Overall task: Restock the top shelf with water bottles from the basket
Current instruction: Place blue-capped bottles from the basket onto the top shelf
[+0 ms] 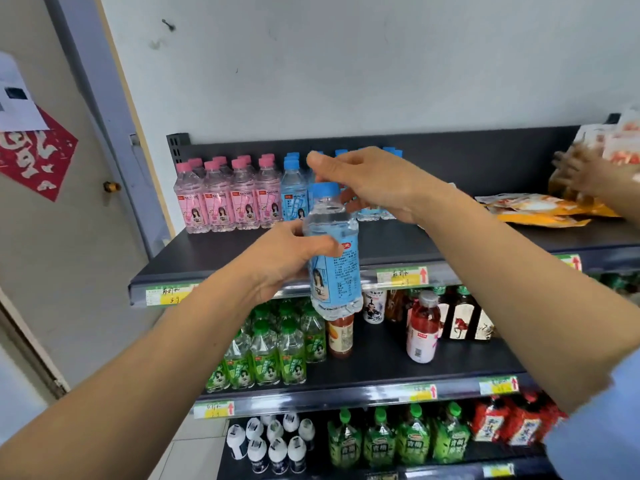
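Your left hand (pixel 284 258) grips the blue-capped bottle (pixel 332 251); right hand (pixel 374 185) hovers half-curled, holding nothing. Careless placement could topple the blue row (pixel 294 188).

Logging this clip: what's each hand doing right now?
Left hand: closed around the blue-label water bottle.
Right hand: fingers loosely curled above the bottle's cap, holding nothing.

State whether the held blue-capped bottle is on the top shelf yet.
Not yet: the left hand holds the bottle in front of the top shelf.

Pink-capped bottles (pixel 227 195): eight. Blue-capped bottle (pixel 333 251) in hand: one (shelved blue ones partly hidden).
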{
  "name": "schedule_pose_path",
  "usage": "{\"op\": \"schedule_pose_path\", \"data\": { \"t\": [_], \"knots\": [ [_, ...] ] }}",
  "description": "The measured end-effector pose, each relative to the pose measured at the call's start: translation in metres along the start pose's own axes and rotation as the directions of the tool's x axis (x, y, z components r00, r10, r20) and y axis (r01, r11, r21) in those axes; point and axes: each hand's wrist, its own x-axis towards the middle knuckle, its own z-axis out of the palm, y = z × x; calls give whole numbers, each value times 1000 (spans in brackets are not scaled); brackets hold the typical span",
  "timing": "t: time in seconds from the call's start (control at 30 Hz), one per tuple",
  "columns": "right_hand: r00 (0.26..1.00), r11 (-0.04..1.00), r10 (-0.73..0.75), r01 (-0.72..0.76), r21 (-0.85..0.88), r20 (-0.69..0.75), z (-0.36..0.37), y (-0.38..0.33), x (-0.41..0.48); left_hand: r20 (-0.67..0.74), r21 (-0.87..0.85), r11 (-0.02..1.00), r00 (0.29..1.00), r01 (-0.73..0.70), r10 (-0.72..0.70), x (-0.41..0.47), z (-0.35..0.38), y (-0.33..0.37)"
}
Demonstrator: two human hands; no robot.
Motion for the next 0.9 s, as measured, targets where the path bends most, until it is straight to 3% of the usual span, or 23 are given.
{"op": "schedule_pose_path", "data": {
  "t": [0.17, 0.3, 0.4, 0.5, 0.6, 0.9],
  "knots": [
    [998, 886, 52, -55, -461, -20, -6, -11, -19, -166, 368, 929, 980, -40, 108, -2, 22, -3],
    [991, 794, 65, -122, -595, -117, -6, -10, -18, -238, 520, 854, 953, -38, 187, -5, 38, -1],
    [987, 794, 10, -105, -599, -160, -14, -10, -15, -160, 457, 887, 974, -70, 159, 1, 35, 5],
    [985, 815, 12, -111, -568, -174, -31, -10, -8, -11, 255, 967, 1000, -21, 25, 8, 22, 13],
    [982, 828, 28, -129, -546, -188, -42, -6, 1, -51, 159, 987, 999, 0, 8, 18, 14, 12],
    [926, 861, 16, -204, -466, -376, -42, 31, 72, -127, 120, 992, 991, -25, 40, 23, 13, 1]
  ]
}}
